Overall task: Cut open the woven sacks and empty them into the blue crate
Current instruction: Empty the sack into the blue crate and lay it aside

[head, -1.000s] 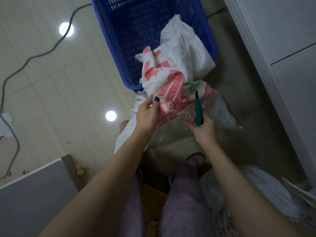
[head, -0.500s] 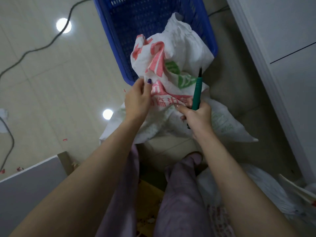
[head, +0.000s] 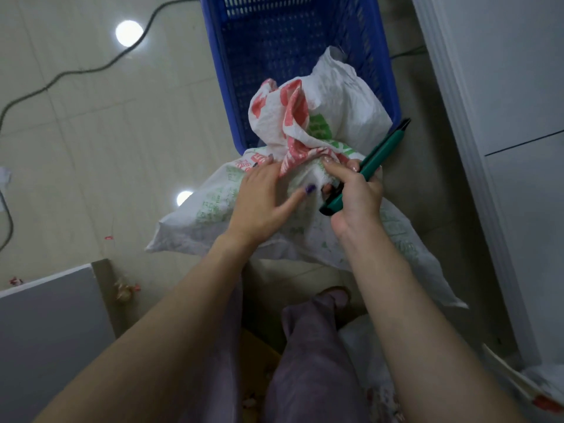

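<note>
A white woven sack (head: 341, 96) with red and green print lies bunched over the near rim of the blue crate (head: 225, 87). Its crumpled upper part is inside the crate, and its flatter lower part spills back toward the person. The sack's twisted neck sits between the two hands, just beyond the fingertips of both.

The left hand (head: 262, 199) rests on the sack left of that neck, fingers fairly straight and pressing the cloth flat, thumb reaching toward the other hand. The right hand (head: 355, 198), on the right of the neck and touching it, is curled around a green utility knife (head: 381, 149), with the forefinger stretched onto the fabric.

The knife's long axis runs diagonally. Its butt end is near the left thumb, and its dark tip points away and rightward, off the sack and beside the crate's near right corner. Whether a blade is out cannot be told. The cut looks not yet begun: the tip would have to swing left and down to reach the neck.

Farther left a dark cable (head: 91, 68) crosses the floor (head: 106, 148). To the right stands a white cabinet (head: 494, 87).
</note>
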The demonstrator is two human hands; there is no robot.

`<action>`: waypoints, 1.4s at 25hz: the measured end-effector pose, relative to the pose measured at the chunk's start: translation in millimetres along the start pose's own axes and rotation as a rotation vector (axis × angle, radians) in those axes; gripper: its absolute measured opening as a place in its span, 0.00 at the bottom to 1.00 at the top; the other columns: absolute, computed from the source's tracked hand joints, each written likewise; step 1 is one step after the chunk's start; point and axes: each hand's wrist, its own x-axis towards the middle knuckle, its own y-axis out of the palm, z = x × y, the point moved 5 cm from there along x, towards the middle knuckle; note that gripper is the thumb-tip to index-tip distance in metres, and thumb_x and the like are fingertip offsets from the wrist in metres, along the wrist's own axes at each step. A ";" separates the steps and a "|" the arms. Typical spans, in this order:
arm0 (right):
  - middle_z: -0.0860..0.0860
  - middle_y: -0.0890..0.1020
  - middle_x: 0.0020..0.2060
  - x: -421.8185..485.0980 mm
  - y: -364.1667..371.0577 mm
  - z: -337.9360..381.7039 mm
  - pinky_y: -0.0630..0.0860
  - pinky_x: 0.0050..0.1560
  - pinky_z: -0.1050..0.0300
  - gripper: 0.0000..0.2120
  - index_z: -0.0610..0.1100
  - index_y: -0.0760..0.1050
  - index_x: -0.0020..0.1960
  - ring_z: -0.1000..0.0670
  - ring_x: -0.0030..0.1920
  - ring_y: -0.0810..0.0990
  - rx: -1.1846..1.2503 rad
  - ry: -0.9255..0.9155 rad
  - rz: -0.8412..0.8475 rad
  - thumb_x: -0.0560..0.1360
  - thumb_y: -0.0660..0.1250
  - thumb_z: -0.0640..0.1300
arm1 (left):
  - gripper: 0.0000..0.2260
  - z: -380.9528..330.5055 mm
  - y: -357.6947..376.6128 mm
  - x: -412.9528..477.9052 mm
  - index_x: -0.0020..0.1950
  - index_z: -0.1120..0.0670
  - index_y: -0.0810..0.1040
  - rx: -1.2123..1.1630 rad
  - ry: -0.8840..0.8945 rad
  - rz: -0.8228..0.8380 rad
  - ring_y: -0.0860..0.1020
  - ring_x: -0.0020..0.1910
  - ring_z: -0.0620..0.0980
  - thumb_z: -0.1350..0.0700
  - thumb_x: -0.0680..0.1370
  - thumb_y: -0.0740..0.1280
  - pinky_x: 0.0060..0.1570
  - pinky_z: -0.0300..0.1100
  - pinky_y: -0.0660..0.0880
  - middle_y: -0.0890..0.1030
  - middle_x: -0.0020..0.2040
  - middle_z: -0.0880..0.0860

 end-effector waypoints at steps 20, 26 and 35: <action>0.46 0.76 0.47 -3.8 6.4 55.8 0.72 0.46 0.56 0.16 0.46 0.70 0.37 0.47 0.45 0.76 -1.109 -0.658 -0.045 0.65 0.78 0.47 | 0.07 -9.9 -53.4 72.2 0.56 0.58 0.69 0.579 -0.268 -0.157 0.71 0.36 0.58 0.61 0.81 0.53 0.34 0.48 0.61 0.75 0.40 0.58; 0.44 0.79 0.56 38.0 7.2 28.7 0.71 0.51 0.55 0.22 0.37 0.77 0.55 0.43 0.56 0.76 -1.325 -0.704 -0.092 0.66 0.78 0.44 | 0.07 -24.5 -60.4 110.9 0.56 0.56 0.70 0.560 -0.271 -0.195 0.70 0.35 0.58 0.61 0.81 0.55 0.33 0.47 0.60 0.69 0.36 0.54; 0.52 0.76 0.38 76.9 53.2 72.3 0.69 0.36 0.63 0.08 0.44 0.75 0.53 0.50 0.38 0.76 -0.921 -0.476 -0.146 0.74 0.66 0.41 | 0.10 -11.9 -70.8 165.4 0.56 0.57 0.71 0.407 -0.248 -0.126 0.76 0.46 0.63 0.54 0.82 0.53 0.38 0.49 0.66 0.79 0.49 0.59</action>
